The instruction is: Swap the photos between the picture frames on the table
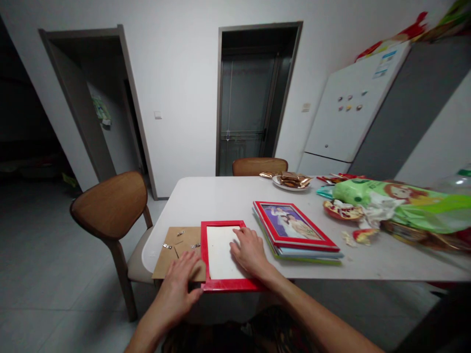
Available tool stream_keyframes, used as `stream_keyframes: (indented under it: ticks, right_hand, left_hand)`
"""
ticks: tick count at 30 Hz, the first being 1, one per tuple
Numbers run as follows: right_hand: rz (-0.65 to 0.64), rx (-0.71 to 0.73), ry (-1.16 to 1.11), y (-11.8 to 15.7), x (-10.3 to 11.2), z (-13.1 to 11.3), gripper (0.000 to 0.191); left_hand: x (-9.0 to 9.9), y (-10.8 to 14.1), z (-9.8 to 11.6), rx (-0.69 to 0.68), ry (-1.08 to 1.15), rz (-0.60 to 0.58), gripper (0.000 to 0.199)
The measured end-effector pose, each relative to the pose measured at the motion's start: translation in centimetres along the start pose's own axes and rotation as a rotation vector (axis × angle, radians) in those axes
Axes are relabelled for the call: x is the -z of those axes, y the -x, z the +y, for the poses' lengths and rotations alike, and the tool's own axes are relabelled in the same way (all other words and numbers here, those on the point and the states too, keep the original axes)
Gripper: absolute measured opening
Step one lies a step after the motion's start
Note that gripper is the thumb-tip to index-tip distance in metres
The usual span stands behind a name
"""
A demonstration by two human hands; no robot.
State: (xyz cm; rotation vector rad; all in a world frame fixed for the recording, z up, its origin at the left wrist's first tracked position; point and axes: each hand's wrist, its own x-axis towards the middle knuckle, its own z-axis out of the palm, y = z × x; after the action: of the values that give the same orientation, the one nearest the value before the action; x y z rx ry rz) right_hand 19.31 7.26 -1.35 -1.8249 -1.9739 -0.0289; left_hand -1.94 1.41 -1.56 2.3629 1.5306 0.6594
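A red picture frame (204,255) lies at the near edge of the table, a white sheet (221,250) inside it. My right hand (250,252) rests on the sheet's right part, fingertips against it and fingers apart. Left of the frame is a brown backing board (165,262) with small metal clips on its face. Over its near right part lies my left hand (180,279), fingers spread and holding nothing, the thumb close to the frame's lower left corner. The right hand and forearm hide part of the frame's right side.
Right of the frame, a red framed photo (290,225) tops a stack with a green-edged item underneath. Beyond are a plate of wrapped packets (294,181), pomegranate pieces (342,210) and a green plastic package (412,201). A wooden chair (110,206) stands at the left.
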Motion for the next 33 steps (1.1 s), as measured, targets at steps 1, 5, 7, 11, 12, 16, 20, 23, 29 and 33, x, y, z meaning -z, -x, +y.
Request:
stream_keyframes:
  ticks: [1, 5, 7, 11, 12, 16, 20, 23, 29, 33]
  right_hand:
    - [-0.022, 0.063, -0.054, 0.4, 0.0, -1.0, 0.039]
    - [-0.157, 0.311, -0.180, 2.0, -0.6, -6.4, 0.038]
    - [-0.174, 0.379, -0.183, 2.5, -1.2, -8.6, 0.042]
    - [-0.144, 0.336, -0.272, 2.3, -1.7, -10.3, 0.044]
    - [-0.123, 0.321, -0.318, 2.2, -1.6, -10.1, 0.045]
    - [-0.036, 0.337, -0.453, 2.2, 0.2, -7.9, 0.046]
    - [-0.034, 0.298, -0.501, 3.6, 2.1, -3.5, 0.043]
    - [-0.048, 0.239, -0.454, 4.8, 2.9, 0.1, 0.039]
    - [-0.063, 0.237, -0.305, 5.1, 2.3, 3.5, 0.035]
    - [-0.030, 0.261, -0.230, 4.7, 1.0, 3.5, 0.036]
  left_hand:
    - [0.4, 0.5, -1.3, 0.079, -0.049, -0.016, 0.059]
    - [0.3, 1.4, -6.3, 0.231, -0.205, 0.084, 0.050]
    - [-0.2, 1.4, -7.9, 0.188, -0.202, 0.165, 0.039]
    - [-0.2, 1.0, -8.6, 0.136, -0.176, 0.305, 0.031]
    - [0.0, 0.9, -8.3, 0.119, -0.163, 0.329, 0.031]
    - [0.6, 0.5, -5.3, 0.050, -0.105, 0.374, 0.035]
    - [-0.9, -0.4, -1.2, -0.039, -0.025, 0.319, 0.032]
    - [-2.6, -1.5, 1.6, -0.104, 0.031, 0.220, 0.033]
    - [-4.0, -3.2, 4.0, -0.086, 0.046, 0.070, 0.033]
    - [-3.4, -3.5, 3.8, -0.027, -0.018, -0.016, 0.030]
